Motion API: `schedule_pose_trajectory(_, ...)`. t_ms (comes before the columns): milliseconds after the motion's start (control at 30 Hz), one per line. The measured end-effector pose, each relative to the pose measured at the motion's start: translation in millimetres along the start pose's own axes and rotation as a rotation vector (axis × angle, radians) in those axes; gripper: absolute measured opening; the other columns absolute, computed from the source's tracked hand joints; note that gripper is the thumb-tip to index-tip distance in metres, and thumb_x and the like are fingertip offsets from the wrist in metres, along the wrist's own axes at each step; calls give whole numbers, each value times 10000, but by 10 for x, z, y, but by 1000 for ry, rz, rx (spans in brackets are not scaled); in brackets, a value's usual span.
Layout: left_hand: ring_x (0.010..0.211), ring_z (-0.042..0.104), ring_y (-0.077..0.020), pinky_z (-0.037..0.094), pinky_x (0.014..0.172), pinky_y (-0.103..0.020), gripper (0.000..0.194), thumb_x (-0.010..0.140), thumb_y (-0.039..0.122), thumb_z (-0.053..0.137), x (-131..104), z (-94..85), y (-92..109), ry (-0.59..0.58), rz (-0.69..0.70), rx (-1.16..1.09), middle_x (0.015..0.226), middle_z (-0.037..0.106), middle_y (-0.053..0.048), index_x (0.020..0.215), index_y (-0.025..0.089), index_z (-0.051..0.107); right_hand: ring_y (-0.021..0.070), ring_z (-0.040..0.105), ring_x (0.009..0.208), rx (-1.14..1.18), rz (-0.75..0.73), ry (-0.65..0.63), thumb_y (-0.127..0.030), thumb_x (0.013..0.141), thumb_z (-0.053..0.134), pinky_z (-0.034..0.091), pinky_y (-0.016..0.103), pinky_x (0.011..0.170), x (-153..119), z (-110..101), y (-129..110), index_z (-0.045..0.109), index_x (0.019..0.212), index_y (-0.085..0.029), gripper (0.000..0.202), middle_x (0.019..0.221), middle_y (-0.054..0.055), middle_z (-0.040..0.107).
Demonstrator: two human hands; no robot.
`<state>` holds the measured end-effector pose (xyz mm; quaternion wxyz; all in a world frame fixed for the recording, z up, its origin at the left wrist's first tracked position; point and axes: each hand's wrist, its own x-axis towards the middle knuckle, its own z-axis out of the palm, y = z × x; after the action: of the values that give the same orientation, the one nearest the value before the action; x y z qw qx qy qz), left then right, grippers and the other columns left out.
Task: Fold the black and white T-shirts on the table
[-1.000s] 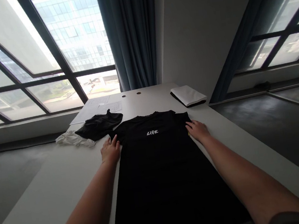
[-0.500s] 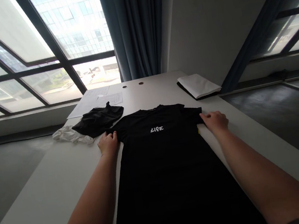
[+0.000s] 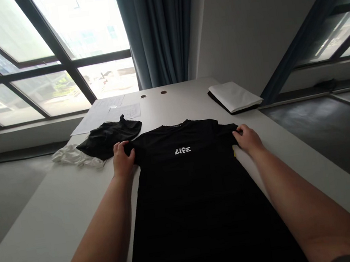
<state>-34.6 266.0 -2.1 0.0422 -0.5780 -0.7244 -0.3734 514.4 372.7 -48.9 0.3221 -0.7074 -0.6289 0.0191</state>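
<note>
A black T-shirt [image 3: 196,196] with small white lettering on its chest lies spread flat on the white table [image 3: 36,220], its collar toward the far end. My left hand [image 3: 123,157] is at the left sleeve, thumb and fingers closed on its edge. At the opposite sleeve, my right hand [image 3: 248,139] pinches the cloth near its outer end. A small yellow piece [image 3: 234,151] shows just below the right sleeve. The shirt's lower hem is outside the view.
Crumpled black cloth [image 3: 110,135] and white cloth [image 3: 76,156] lie left of the shirt. Papers [image 3: 126,112] are behind them. A folded white cloth [image 3: 234,96] with something dark beneath sits at the back right. Windows and a blue curtain [image 3: 158,31] stand beyond.
My left hand has shifted its grasp on the left sleeve, with its fingers now farther forward. My right hand has moved slightly forward over the right sleeve's end. The view has shifted slightly.
</note>
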Motion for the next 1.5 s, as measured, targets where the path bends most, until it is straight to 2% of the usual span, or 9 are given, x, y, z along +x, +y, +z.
schedule_pose_trajectory(133, 1308, 597, -298, 543, 1055, -388, 490, 930, 278, 616, -30, -93, 233, -107, 140, 103, 1528, 470, -107, 1415, 246, 558, 279, 614, 872, 25, -30, 42, -417, 839, 581, 495, 384, 811, 7, 20, -28, 616, 895, -236, 193, 924, 113, 709)
schedule_pose_trajectory(300, 1340, 576, -282, 498, 1121, -386, 506, 967, 313, 566, -192, -175, 607, -440, 526, 166, 1562, 496, -55, 1472, 293, 566, 288, 626, 895, 28, -12, 8, -423, 836, 585, 502, 404, 845, 0, 8, -38, 623, 895, -233, 202, 931, 115, 713)
schedule_pose_trajectory(400, 1392, 531, -273, 463, 1162, -398, 553, 987, 412, 561, -261, -158, 740, -527, 580, 180, 1604, 470, -36, 1530, 317, 518, 294, 632, 942, 35, -42, 7, -413, 848, 578, 506, 413, 882, 5, 14, -18, 642, 938, -226, 217, 981, 122, 721)
schedule_pose_trajectory(500, 1468, 453, -294, 384, 1220, -447, 561, 1016, 483, 523, -283, -78, 746, -508, 517, 247, 1629, 459, -65, 1539, 282, 517, 311, 629, 1007, -1, -70, 18, -450, 851, 602, 500, 443, 943, 3, 34, -12, 658, 1077, -197, 343, 1068, 144, 722)
schedule_pose_trajectory(667, 1569, 307, -319, 260, 1264, -524, 644, 1036, 543, 461, -300, 152, 609, -663, 365, 414, 1694, 343, -141, 1592, 219, 444, 373, 605, 1128, -185, -90, -36, -506, 829, 660, 456, 504, 1033, -40, 52, -79, 585, 1373, -110, 677, 1243, 228, 671)
schedule_pose_trajectory(800, 1583, 272, -338, 209, 1272, -541, 728, 1032, 581, 413, -294, 351, 564, -650, 268, 460, 1704, 287, -197, 1623, 157, 379, 367, 626, 1099, -175, -104, -45, -439, 836, 655, 478, 497, 998, -60, 27, -129, 514, 1492, -155, 729, 1245, 198, 687)
schedule_pose_trajectory(1100, 1604, 214, -306, 212, 1281, -488, 792, 1033, 645, 270, 307, 850, 839, -714, 77, 369, 1726, 223, -165, 1628, 131, 360, 261, 649, 875, 127, -181, -11, -286, 797, 605, 545, 397, 859, -71, -95, -223, 583, 1428, -211, 636, 998, 81, 693)
schedule_pose_trajectory(1233, 1613, 159, -339, 227, 1261, -569, 790, 1030, 587, 290, 567, 1042, 859, -677, -41, 419, 1725, 166, -209, 1635, 80, 322, 243, 633, 848, 201, -200, -8, -248, 806, 574, 544, 384, 850, -90, -137, -261, 613, 1388, -217, 584, 955, 66, 663)
schedule_pose_trajectory(1500, 1613, 165, -328, 215, 1284, -483, 803, 1026, 578, 266, 581, 1147, 773, -507, -113, 436, 1740, 141, -201, 1635, 57, 306, 263, 625, 945, 262, -219, 72, -196, 850, 514, 544, 417, 936, -54, -164, -239, 707, 1257, -222, 451, 1057, 102, 653)
